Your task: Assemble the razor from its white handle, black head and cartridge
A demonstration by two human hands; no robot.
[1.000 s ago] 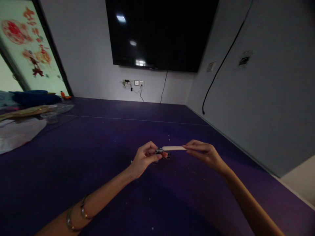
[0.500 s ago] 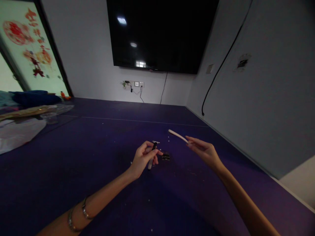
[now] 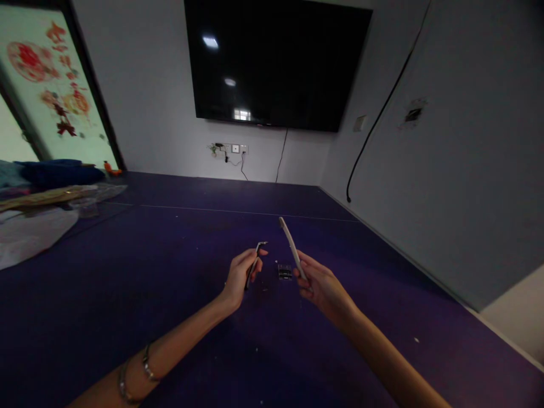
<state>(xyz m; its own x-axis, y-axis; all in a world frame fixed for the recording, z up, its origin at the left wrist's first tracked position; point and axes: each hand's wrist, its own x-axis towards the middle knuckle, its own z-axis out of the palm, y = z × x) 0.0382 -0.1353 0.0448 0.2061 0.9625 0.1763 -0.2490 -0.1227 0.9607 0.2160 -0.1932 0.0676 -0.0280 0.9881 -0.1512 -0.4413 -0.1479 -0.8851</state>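
My left hand (image 3: 240,275) is closed around the handle of a razor (image 3: 254,265), dark and slim, with its small metallic head pointing up and to the right. In my right hand (image 3: 321,280) is a pale toothbrush (image 3: 290,241), gripped near the lower end of its handle. The brush end is raised and tilts left, its bristles facing the razor; the two do not touch. Between the hands, a small dark rectangular piece (image 3: 284,271) lies flat on the purple surface (image 3: 204,351); its kind is unclear.
Small white bits (image 3: 416,340) are scattered over the surface. At the left lie a clear plastic bag (image 3: 87,204), a white sheet (image 3: 38,232) and dark blue cloth (image 3: 59,171). A loose black cable (image 3: 374,122) hangs on the right wall; a television (image 3: 276,62) is ahead.
My right hand has moved left and slightly down, turning the toothbrush more upright with its bristles to the left. My left hand has shifted slightly left and turned the razor sideways.
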